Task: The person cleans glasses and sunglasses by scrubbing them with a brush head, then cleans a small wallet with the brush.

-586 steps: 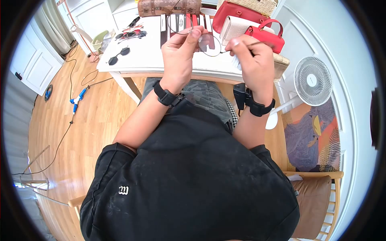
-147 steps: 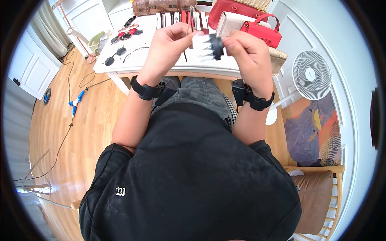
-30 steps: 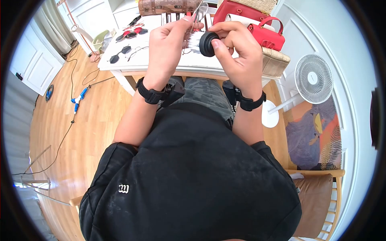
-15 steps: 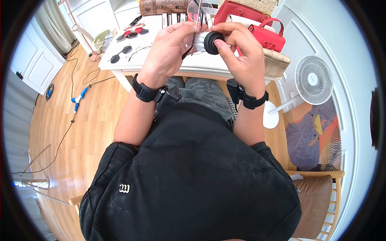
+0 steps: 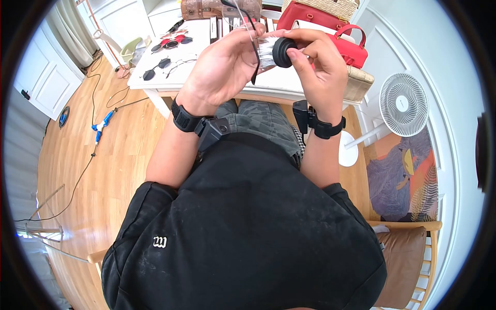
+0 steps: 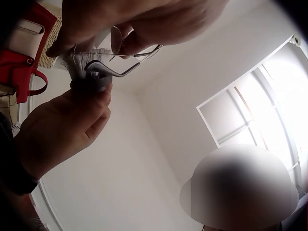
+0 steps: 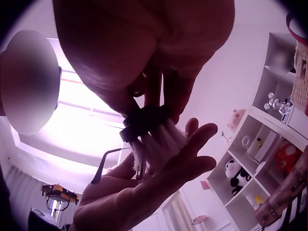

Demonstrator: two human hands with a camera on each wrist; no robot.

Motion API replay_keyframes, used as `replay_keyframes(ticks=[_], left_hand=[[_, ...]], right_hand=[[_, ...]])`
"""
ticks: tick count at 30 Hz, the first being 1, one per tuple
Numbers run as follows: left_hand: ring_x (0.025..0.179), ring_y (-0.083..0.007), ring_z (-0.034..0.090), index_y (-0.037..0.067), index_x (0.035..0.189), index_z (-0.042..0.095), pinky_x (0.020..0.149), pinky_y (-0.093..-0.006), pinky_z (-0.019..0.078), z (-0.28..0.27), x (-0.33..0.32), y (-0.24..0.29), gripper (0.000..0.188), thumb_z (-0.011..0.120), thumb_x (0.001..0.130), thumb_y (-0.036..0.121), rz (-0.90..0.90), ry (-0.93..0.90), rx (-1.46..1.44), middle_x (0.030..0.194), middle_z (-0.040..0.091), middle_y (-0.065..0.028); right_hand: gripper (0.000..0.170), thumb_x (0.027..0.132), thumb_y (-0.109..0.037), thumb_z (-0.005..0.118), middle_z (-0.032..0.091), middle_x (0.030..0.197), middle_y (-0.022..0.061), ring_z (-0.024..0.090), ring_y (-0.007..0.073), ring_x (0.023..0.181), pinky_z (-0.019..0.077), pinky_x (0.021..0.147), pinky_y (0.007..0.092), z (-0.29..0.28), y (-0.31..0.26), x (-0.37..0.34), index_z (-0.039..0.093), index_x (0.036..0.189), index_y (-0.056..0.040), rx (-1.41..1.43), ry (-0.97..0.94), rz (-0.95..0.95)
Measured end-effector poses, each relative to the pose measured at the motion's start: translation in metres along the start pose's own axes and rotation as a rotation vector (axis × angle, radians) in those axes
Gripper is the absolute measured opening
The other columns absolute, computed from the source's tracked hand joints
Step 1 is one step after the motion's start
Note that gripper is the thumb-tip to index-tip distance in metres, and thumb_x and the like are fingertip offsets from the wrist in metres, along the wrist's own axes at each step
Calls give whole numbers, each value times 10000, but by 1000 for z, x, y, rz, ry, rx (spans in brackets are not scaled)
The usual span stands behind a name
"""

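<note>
Both hands are up over the near side of the white table (image 5: 178,87), and both are busy. Left hand (image 5: 219,70) is gripping the glasses (image 5: 257,62), palm turned up, with one dark-tipped arm sticking out past the fingers. Right hand (image 5: 325,70) has the brush (image 5: 282,52) pinched by its round black top between thumb and fingers. The white bristles point at the left hand and sit right up against the glasses, so the two hands are super close together. Can't tell exactly which bit of the frame the bristles touch, they cover it. Down on the table, off to the left, there's a dark pair (image 5: 164,63) with a wire pair (image 5: 180,66) just beside it, and a few more shades (image 5: 171,45) bunched up behind those, some with red on them. Brown case (image 5: 196,10) is at the back. Over on the right it's bags: small red bag (image 5: 351,51), straw bag (image 5: 343,9) behind it, and a gold bag (image 5: 359,85) near the table's right edge.
</note>
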State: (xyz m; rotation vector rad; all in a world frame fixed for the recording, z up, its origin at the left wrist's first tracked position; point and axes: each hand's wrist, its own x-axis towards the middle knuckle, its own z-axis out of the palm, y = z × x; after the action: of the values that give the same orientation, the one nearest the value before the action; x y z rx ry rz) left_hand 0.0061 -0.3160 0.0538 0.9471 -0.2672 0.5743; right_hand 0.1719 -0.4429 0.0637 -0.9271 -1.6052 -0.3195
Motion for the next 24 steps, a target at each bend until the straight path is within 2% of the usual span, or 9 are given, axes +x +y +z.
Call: replay_keyframes(ticks=[2,5,8,11,15,17,20,22,24], left_hand=[[1240,-221,652,69,1281,536,1085,-468,570,1,-1,-1,259,381,1138,219,-15,-33,-13,1280,626,-63],[1245,-223,650,76,1293,526,1062,-462,584,6,-2,-1,253,385,1137,217,11,-48,8,1281,624,-55],[1255,-232,647,77,1313,511,1050,-477,589,11,-3,8,254,384,1136,209,14,-7,44,1278,624,-39],[1257,-243,649,72,1325,507,1038,-513,593,0,1,11,262,383,1136,203,-29,-68,-64,1297,623,-46],[1248,-255,656,64,1337,507,1029,-537,593,2,-3,5,275,378,1137,202,-27,-90,-6,1355,616,-90],[1251,-270,654,66,1347,510,1030,-557,590,4,-3,2,280,388,1134,201,-49,6,25,1410,595,-127],[1263,-280,645,70,1358,513,1044,-567,579,10,-3,4,287,399,1132,206,-42,41,49,1437,579,-138],[1268,-285,642,65,1371,506,1052,-575,570,5,-2,6,299,398,1132,209,-5,48,34,1437,578,-137],[1272,-291,640,59,1384,500,1061,-584,562,2,-1,8,312,397,1132,213,30,54,17,1436,577,-137]], right_hand=[[264,904,-39,758,749,1135,142,684,223,919,529,761,309,2,1,-1,544,754,-3,4,53,1],[255,905,-52,769,746,1133,145,682,214,913,526,748,299,2,0,-1,567,760,1,47,73,2],[247,905,-61,777,739,1133,141,675,196,901,524,732,287,2,-2,1,582,767,2,44,59,-44],[246,900,-63,785,730,1136,138,680,185,904,524,709,277,-2,-5,0,587,772,7,4,-34,38],[222,895,-46,787,722,1140,141,680,179,887,532,699,272,5,-5,1,603,788,16,-19,53,-28],[214,894,-41,787,721,1138,141,678,178,877,535,699,273,10,-4,0,607,791,16,-11,107,-49],[199,894,-28,783,718,1134,150,666,174,846,535,700,275,12,-4,0,617,797,24,45,180,-78],[200,890,-16,784,717,1131,160,667,175,837,532,694,278,4,-11,3,615,800,41,-30,8,-28],[198,890,-14,783,718,1122,161,664,174,827,531,691,279,0,-14,4,615,804,45,-47,-15,-7]])
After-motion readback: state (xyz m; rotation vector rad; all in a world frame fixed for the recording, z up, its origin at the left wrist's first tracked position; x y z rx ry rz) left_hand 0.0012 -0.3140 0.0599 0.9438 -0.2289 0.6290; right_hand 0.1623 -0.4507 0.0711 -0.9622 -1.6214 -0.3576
